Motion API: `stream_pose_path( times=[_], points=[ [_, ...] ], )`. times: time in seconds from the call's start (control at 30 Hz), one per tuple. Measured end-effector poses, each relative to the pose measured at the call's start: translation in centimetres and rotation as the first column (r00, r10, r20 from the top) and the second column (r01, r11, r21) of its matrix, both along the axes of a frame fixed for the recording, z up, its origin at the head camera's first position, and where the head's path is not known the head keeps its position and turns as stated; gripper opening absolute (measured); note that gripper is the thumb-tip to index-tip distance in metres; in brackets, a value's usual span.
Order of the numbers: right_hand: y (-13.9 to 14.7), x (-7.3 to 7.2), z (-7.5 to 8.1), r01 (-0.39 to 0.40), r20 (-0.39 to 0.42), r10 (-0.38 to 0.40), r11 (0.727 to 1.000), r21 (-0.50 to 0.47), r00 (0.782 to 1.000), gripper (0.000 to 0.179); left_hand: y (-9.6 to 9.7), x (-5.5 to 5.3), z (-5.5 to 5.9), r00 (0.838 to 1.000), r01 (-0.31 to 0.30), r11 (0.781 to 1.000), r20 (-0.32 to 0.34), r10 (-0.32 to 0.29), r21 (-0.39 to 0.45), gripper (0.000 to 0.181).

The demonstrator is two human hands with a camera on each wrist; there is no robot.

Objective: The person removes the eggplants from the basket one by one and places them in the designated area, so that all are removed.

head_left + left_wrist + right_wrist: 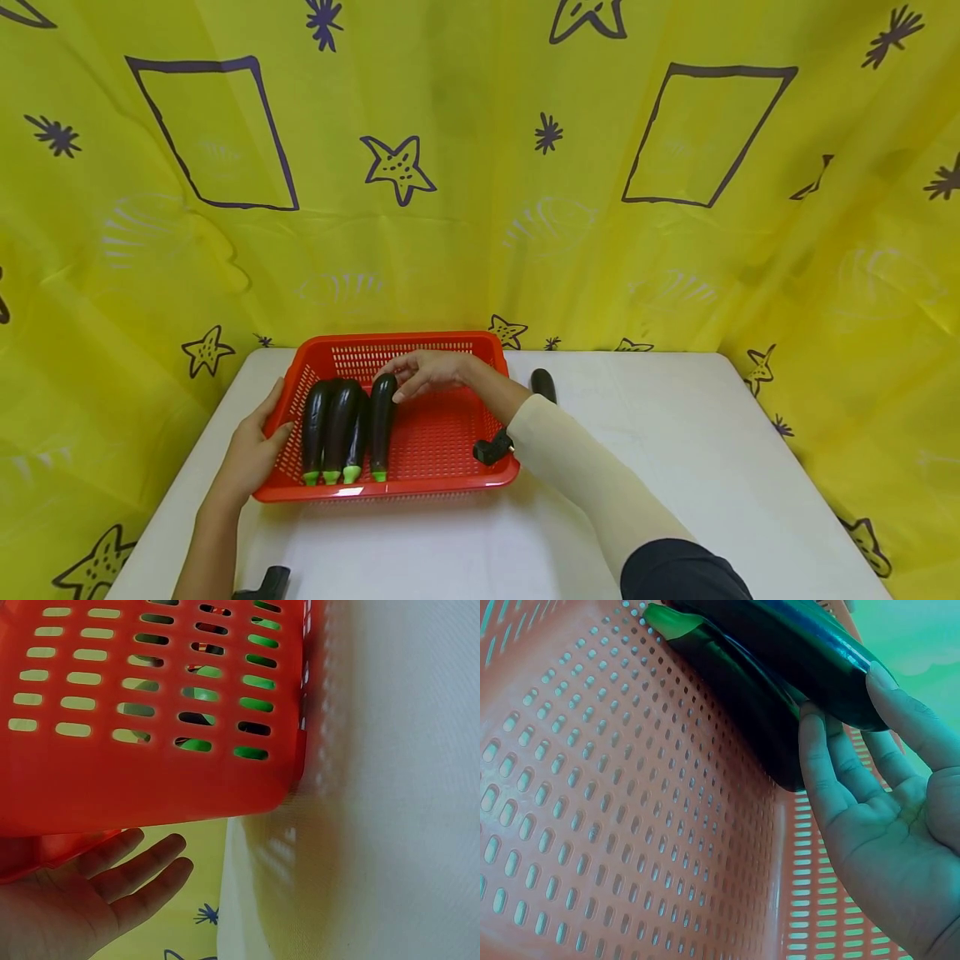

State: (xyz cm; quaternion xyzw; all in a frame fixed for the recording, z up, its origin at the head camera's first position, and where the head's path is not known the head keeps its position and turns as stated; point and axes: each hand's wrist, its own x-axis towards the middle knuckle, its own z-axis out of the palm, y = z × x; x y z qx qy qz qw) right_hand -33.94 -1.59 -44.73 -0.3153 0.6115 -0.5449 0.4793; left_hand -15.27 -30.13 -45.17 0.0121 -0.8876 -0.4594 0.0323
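The dark eggplant point(382, 429) is lying lengthwise in the red basket point(450, 484), its green stem end pointing toward the near side and its rounded end sitting in the right hand's grip. The right hand point(429, 371) is pinching that end between thumb and fingers. The skin is looking glossy, so a light pinch could be inviting a slip and a knock against its neighbours.

Three more eggplants point(341, 429) are lying side by side just to the left. In the right wrist view, one eggplant's rounded end is sitting close against the fingers; I cannot tell which one, but a shifting hand could be rolling it.

The left hand point(253, 442) is steadying the left rim, its thumb over the edge, its fingers reaching straight along the outside, its grip loose rather than closed. With so little hold, a bump could be sliding the basket.

The pale sleeve point(585, 475) is crossing near the right rim, and a black device point(491, 450) at the wrist could be snagging there. Beyond that rim, another eggplant point(543, 383) is lying on the counter point(637, 408), partly hidden by the arm; a brushing sleeve could be setting it rolling. Behind everything, a yellow curtain point(480, 250) is hanging.
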Motion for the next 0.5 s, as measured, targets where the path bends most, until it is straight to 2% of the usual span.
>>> stream_pose_path(
  times=[0.23, 0.5],
  points=[
    [-0.02, -0.01, -0.03, 0.026, 0.004, -0.026, 1.0, 0.016, 1.0, 0.049, -0.04, -0.04, 0.08, 1.0, 0.005, 1.0, 0.0, -0.005, 0.001, 0.072],
    [0.12, 0.05, 0.15, 0.031, -0.031, -0.031, 0.999, 0.027, 0.999, 0.05, 0.03, 0.09, 0.12, 1.0, 0.005, 1.0, -0.004, -0.005, 0.005, 0.072]
  ],
)
